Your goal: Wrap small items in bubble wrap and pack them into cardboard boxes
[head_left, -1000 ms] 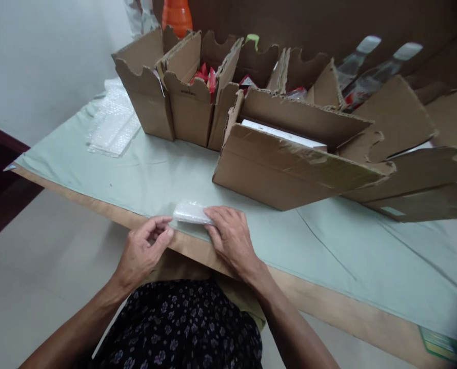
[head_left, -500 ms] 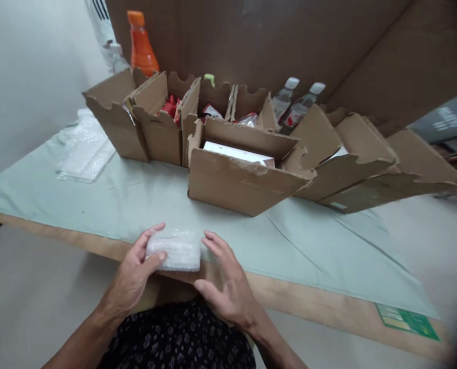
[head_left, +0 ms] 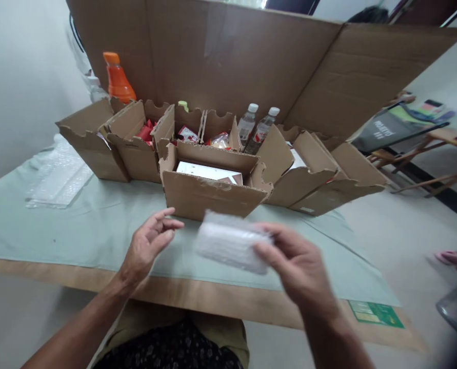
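Observation:
A bubble-wrapped packet (head_left: 228, 241), smeared by motion, is pinched at its right end between the thumb and fingers of my right hand (head_left: 295, 261). It is above the pale green cloth (head_left: 136, 230), and what the wrap encloses cannot be made out. To its left my left hand (head_left: 149, 246) is apart from it, fingers loosely spread with nothing in them. Just beyond both hands stands a cardboard bin (head_left: 213, 197) with white boxes (head_left: 203, 171) inside.
More cardboard bins (head_left: 136, 159) holding red and white packets line the back. Behind them stand an orange bottle (head_left: 119, 82) and clear bottles (head_left: 262, 128) before a cardboard wall (head_left: 228, 61). Flat bubble-wrap sheets (head_left: 59, 177) lie at left, a green card (head_left: 376, 313) at front right.
The packet has passed from my left hand to my right and moved rightward. My left hand has let go of it. The view has shifted, showing more of the room at right.

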The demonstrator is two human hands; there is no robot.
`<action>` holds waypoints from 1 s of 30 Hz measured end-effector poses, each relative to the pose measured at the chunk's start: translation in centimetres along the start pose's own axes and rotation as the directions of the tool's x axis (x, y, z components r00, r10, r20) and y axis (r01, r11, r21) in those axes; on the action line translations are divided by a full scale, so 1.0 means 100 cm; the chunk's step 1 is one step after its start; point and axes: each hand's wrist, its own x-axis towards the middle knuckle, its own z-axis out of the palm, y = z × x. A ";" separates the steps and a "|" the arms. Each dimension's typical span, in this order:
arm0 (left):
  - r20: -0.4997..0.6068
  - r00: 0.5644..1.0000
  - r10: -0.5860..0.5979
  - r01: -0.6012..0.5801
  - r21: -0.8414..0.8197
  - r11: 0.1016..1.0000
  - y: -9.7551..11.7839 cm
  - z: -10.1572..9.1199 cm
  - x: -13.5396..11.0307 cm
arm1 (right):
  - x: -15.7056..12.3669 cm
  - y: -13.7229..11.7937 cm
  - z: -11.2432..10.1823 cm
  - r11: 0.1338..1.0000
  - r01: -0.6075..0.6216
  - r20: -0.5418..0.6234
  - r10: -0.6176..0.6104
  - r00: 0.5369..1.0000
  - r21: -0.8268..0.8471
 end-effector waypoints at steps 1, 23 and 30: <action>-0.073 0.997 0.023 -0.018 0.068 0.998 -0.003 0.000 0.011 | 0.013 -0.011 -0.013 0.999 0.033 -0.048 -0.032 0.998 0.012; -0.016 0.994 0.110 -0.085 0.528 0.845 -0.044 0.006 0.030 | 0.187 -0.049 0.007 0.094 0.162 0.187 0.445 0.876 -0.982; -0.005 0.994 0.106 -0.086 0.541 0.836 -0.043 0.008 0.030 | 0.177 -0.045 -0.008 0.167 0.201 0.246 0.319 0.916 -0.965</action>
